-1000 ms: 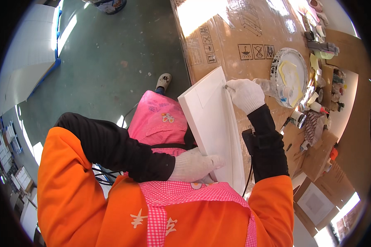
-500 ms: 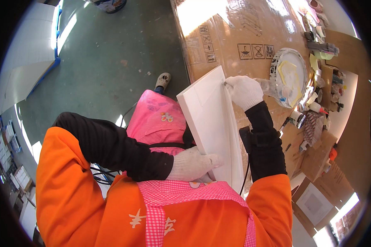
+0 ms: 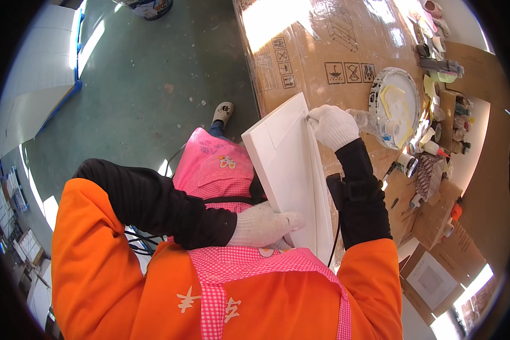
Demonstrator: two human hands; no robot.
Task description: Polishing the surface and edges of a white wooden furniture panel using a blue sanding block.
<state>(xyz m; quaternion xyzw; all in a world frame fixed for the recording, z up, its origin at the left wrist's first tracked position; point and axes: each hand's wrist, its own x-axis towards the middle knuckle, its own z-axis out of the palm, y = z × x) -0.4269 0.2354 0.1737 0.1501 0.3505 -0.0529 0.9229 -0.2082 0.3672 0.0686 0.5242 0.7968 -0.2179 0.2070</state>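
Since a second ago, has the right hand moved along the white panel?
Yes. The right hand, gloved in white, has slid up the white panel to its top corner, closer to the printed symbols on the cardboard box.

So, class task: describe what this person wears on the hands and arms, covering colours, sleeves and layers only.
Both the left hand and the right hand wear white knitted work gloves. Each forearm is covered by a black oversleeve, gathered at the wrist. Above these come bright orange jacket sleeves, reaching the shoulders. No bare parts show.

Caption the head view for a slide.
Gloved left hand steadies a white panel while the right hand grips its far corner.
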